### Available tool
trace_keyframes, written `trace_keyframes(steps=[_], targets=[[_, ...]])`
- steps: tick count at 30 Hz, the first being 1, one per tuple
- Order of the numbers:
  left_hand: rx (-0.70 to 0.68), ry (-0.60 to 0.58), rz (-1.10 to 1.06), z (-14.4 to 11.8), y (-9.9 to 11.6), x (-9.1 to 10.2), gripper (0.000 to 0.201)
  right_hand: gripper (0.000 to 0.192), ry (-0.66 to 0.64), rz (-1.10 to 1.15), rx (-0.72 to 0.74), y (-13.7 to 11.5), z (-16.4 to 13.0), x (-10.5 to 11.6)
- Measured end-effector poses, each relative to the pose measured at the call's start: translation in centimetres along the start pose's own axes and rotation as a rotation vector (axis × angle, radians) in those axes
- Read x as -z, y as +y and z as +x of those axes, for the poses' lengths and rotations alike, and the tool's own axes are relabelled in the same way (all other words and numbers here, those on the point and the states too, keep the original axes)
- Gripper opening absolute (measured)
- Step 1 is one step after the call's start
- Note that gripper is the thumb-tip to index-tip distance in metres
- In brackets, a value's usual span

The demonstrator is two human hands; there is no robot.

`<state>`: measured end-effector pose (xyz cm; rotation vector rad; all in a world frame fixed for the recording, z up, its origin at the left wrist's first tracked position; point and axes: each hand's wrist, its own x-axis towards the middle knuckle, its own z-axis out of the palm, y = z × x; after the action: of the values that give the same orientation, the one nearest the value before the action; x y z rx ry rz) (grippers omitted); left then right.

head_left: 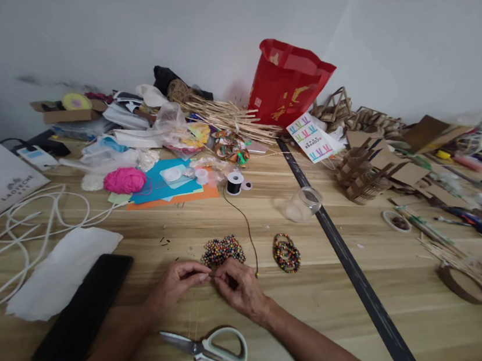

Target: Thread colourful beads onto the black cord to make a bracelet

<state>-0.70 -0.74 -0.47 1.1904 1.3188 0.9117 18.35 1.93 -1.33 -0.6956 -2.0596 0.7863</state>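
My left hand and my right hand meet fingertip to fingertip above the wooden table, both closed in a pinch. A short bit of thin dark cord shows between them; the rest is hidden by the fingers. Just behind the hands lies a pile of small multicoloured beads. A black cord runs from a white spool down to the right hand's knuckles, with a yellowish bead at that end. Coiled bead bracelets lie to the right. Scissors with pale handles rest in front, blades slightly apart.
A black phone, white paper and a white cable lie left. Pink yarn and coloured sheets sit behind. A clear jar stands beside a dark strip. Farther back are a red bag and small woven baskets.
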Motion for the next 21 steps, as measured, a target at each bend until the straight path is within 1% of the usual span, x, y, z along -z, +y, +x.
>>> trace_keyframes(steps=[13, 21], targets=[[-0.018, -0.008, 0.019, 0.11, -0.33, 0.1, 0.021, 0.012, -0.019, -0.022, -0.011, 0.21, -0.12, -0.1], [0.007, -0.026, 0.012, 0.21, -0.42, 0.21, 0.021, 0.011, -0.014, -0.013, -0.017, 0.09, -0.08, -0.14]])
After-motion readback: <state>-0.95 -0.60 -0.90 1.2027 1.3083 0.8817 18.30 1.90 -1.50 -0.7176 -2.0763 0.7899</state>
